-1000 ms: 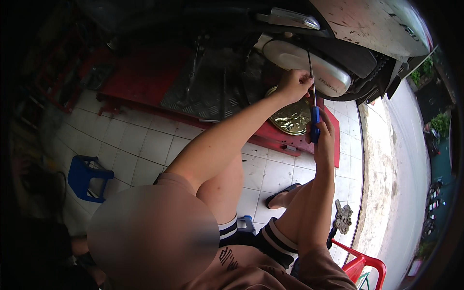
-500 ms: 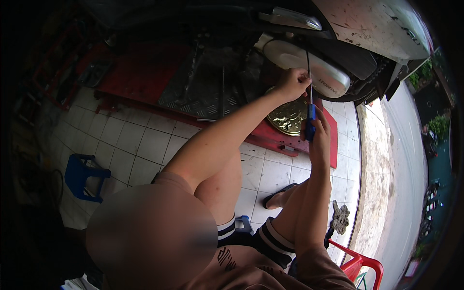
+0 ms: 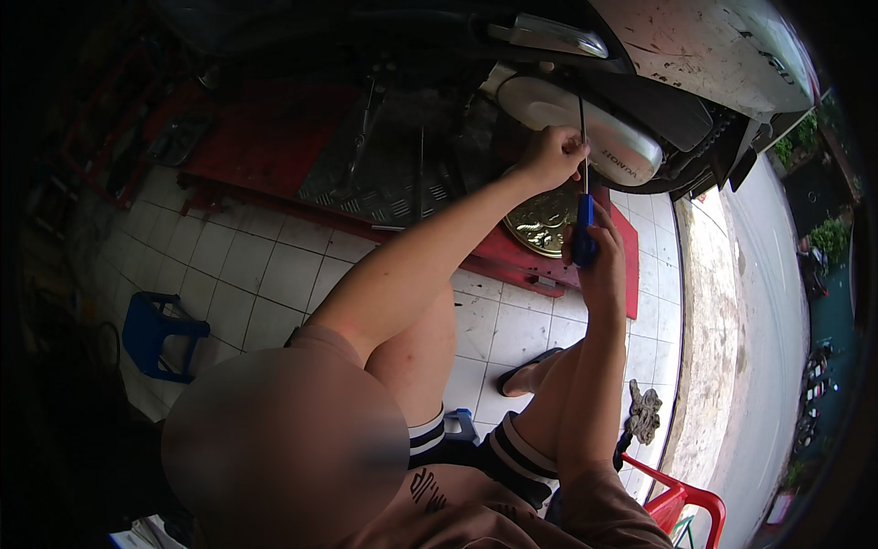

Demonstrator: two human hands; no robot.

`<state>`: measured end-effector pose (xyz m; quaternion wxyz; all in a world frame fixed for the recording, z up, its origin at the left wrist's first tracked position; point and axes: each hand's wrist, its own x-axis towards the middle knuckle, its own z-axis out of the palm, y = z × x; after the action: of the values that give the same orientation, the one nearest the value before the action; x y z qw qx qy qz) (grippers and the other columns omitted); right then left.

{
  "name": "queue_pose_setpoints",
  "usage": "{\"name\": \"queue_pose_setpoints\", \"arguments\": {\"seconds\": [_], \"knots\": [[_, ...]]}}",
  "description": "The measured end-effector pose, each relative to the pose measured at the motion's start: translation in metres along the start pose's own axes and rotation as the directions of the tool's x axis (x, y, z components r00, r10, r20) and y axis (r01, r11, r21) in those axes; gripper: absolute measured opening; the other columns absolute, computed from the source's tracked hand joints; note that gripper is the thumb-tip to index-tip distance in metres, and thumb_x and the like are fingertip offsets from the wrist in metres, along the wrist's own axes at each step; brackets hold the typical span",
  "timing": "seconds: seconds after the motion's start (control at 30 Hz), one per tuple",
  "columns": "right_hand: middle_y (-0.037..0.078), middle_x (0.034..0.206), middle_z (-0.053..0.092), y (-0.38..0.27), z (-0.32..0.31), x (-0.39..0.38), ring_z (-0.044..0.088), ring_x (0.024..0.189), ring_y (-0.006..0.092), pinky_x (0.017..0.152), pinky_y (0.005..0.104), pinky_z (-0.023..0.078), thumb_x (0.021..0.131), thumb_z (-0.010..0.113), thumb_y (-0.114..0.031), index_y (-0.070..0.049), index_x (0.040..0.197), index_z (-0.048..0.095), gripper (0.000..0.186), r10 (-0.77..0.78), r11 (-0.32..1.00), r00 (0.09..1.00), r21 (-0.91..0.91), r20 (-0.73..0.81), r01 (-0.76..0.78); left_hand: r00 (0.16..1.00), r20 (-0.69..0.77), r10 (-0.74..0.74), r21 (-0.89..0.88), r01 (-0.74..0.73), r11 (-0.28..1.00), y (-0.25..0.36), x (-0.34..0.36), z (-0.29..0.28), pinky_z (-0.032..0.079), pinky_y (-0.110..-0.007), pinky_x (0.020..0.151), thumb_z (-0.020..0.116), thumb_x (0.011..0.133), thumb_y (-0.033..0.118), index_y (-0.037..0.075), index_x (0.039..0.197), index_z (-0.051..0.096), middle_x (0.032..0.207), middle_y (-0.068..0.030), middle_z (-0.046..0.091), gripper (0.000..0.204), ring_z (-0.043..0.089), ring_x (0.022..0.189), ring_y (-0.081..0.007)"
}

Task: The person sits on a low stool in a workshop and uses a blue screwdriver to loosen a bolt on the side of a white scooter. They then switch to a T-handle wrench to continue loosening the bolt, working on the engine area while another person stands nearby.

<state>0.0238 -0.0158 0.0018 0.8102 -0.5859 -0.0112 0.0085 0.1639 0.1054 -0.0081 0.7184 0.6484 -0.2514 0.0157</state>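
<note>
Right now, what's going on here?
A person is using a screwdriver beside a motorbike. The right grip is closed around its blue handle; the left grip is up by the shaft, though whether it pinches it is unclear. The shaft crosses in front of the silver cover; whether the tip touches anything can't be made out. A gold dish sits below on the red platform.

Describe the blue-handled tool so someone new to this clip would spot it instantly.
Find the long red platform and follow it to its right end, where a round gold-coloured dish lies. Just right of that dish, the tool is in the right hand, pointing up past the left hand. Unlike the dish, it is long and thin, with a bright blue handle.
</note>
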Motion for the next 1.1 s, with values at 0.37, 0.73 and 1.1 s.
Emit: {"name": "queue_pose_setpoints", "arguments": {"seconds": [0.37, 0.73, 1.1], "knots": [[0.010, 0.095, 0.057, -0.011, 0.017, -0.002, 0.057, 0.083, 0.0184, 0.075, 0.0301, 0.050, 0.097, 0.045, -0.016, 0.003, 0.137, 0.034, 0.046, -0.002, 0.411, 0.905, 0.825, 0.426, -0.388, 0.997, -0.073, 0.012, -0.109, -0.020, 0.994, 0.011, 0.002, -0.008, 0.047, -0.024, 0.049, 0.054, 0.096, 0.023, 0.000, 0.092, 0.064, 0.074, -0.0049, 0.065, 0.026, 0.060, 0.056, -0.0103], [0.010, 0.097, 0.053, -0.014, 0.020, 0.007, 0.056, 0.087, 0.0213, 0.083, 0.0348, 0.052, 0.095, 0.050, -0.014, 0.003, 0.128, 0.039, 0.038, -0.013, 0.507, 0.867, 0.751, 0.498, -0.423, 0.956, -0.108, 0.273, 0.389, -0.212, 0.897, 0.049, -0.026, -0.027, 0.047, -0.030, 0.053, 0.057, 0.092, 0.019, -0.001, 0.085, 0.063, 0.069, -0.0110, 0.064, 0.022, 0.062, 0.057, -0.0177], [0.011, 0.098, 0.062, -0.039, 0.003, 0.013, 0.064, 0.086, 0.0224, 0.077, 0.0365, 0.055, 0.093, 0.055, -0.018, 0.002, 0.115, 0.054, 0.029, 0.188, 0.864, 0.915, 0.383, 0.357, -0.327, 0.791, 0.287, 0.540, 0.659, -0.572, 0.488, 0.139, -0.103, -0.005, 0.047, -0.032, 0.048, 0.068, 0.078, 0.041, 0.007, 0.070, 0.059, 0.056, -0.0056, 0.057, 0.036, 0.060, 0.049, -0.0228]]}}
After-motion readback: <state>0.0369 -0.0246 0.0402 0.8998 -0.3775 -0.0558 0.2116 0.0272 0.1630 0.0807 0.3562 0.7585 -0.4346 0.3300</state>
